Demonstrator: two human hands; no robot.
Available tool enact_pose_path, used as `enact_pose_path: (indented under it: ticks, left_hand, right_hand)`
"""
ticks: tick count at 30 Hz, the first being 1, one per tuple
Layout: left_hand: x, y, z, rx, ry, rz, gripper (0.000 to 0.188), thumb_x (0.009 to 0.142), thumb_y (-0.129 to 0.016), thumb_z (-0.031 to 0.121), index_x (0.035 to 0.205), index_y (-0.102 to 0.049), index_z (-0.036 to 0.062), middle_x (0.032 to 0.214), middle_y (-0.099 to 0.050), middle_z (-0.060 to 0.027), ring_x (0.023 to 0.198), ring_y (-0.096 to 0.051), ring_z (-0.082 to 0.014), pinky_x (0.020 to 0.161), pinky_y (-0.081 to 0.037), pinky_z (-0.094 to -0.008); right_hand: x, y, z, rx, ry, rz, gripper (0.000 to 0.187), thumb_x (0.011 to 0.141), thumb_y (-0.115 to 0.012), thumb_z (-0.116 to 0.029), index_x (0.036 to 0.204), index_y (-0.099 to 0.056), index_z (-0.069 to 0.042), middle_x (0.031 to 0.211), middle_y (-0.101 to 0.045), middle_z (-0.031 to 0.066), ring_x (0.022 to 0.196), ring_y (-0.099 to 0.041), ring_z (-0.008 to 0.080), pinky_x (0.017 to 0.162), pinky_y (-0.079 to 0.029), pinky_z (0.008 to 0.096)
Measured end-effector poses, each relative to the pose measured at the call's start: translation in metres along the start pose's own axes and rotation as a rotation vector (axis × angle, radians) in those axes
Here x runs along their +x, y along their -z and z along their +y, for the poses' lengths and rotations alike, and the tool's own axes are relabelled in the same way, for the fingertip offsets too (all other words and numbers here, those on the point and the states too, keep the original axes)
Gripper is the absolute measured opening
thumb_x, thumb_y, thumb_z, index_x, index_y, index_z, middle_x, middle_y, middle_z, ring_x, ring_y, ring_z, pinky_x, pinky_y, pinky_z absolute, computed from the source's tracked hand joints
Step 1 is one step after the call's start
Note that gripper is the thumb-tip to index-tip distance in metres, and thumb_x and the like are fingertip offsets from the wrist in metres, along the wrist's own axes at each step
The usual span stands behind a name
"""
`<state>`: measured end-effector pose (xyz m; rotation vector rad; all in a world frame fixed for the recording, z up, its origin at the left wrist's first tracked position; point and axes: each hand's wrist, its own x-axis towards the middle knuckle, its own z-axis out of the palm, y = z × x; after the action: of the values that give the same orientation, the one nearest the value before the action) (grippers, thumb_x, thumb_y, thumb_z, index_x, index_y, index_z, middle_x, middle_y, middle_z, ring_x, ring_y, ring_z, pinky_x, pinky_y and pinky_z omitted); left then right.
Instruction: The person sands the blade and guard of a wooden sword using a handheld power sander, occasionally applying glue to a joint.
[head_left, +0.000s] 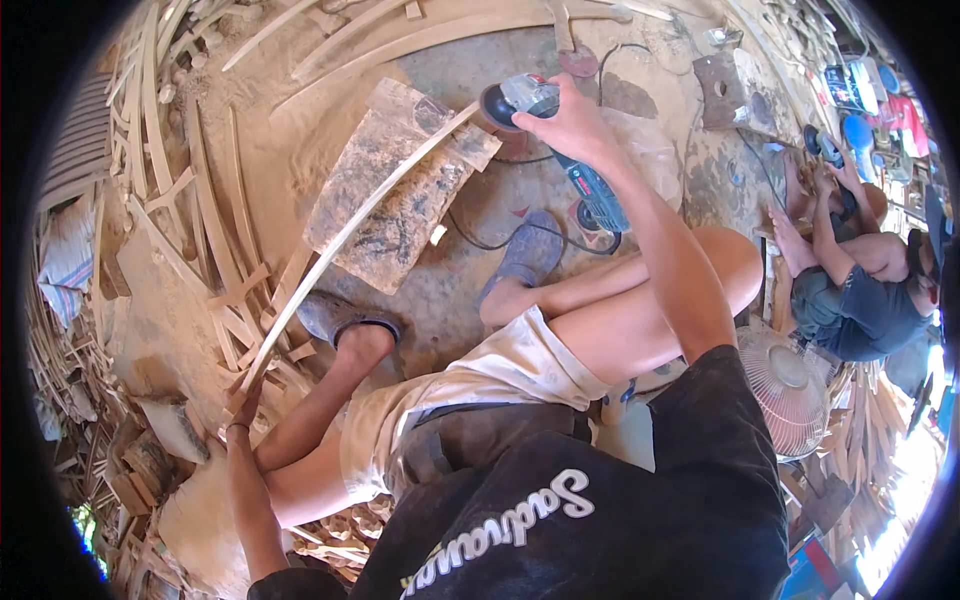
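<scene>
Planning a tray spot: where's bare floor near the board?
Dusty floor between the board and the wood pieces left of it; grey floor beyond the board, short of the long curved wood. Crowded: among those left pieces; the board, crossed by the held strip; around the grinder in the right hand, cable and shoe nearby.

The person wears a black shirt (640, 490) with loose short sleeves; bold white script lettering (570, 492) slants across its front, with a small yellowish mark near one end; at the waist lies a dark, brownish-grey fabric (480, 437); below it come pale cream shorts (510, 360), creased; the feet wear dull grey-blue clogs (532, 250), rounded and dusty; the right hand (575, 122) and left hand (246, 402) are bare; a thin dark band (238, 427) circles the left wrist.
</scene>
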<state>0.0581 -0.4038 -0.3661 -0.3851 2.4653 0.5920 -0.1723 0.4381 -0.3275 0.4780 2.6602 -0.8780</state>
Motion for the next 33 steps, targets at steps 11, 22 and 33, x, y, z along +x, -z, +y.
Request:
enact_pose_path:
  ticks: [11, 22, 33]
  left_hand:
    - [-0.007, 0.004, -0.018, -0.043, 0.025, 0.061, 0.048, 0.094, -0.094, 0.021, 0.134, -0.080, -0.0023, 0.112, -0.086, -0.0104, 0.100, -0.077, -0.0160, 0.092, -0.063, -0.0352]
    - [0.001, 0.009, -0.022, -0.008, -0.001, -0.013, 0.049, 0.095, -0.092, 0.017, 0.141, -0.079, 0.0042, 0.117, -0.086, -0.0103, 0.104, -0.077, -0.0128, 0.093, -0.062, -0.0342]
    - [-0.003, 0.019, -0.043, -0.053, -0.004, 0.024, 0.044, 0.099, -0.086, 0.009, 0.142, -0.078, 0.0046, 0.117, -0.086, -0.0115, 0.103, -0.077, -0.0151, 0.090, -0.063, -0.0337]
  right_hand:
    - [0.013, -0.004, 0.000, 0.219, -0.050, -0.080, 0.104, 0.083, -0.088, -0.056, 0.154, -0.051, 0.010, 0.102, -0.085, 0.0147, 0.109, -0.080, 0.0291, 0.101, -0.061, 0.0401]
    - [0.025, -0.010, 0.024, 0.426, -0.110, -0.163, 0.081, 0.084, -0.093, -0.049, 0.132, -0.061, 0.009, 0.097, -0.082, 0.0106, 0.093, -0.078, 0.0225, 0.088, -0.061, 0.0369]
    - [0.023, -0.009, 0.008, 0.507, -0.146, -0.140, 0.069, 0.086, -0.093, -0.047, 0.119, -0.066, 0.007, 0.093, -0.077, 0.0122, 0.085, -0.075, 0.0205, 0.075, -0.061, 0.0380]
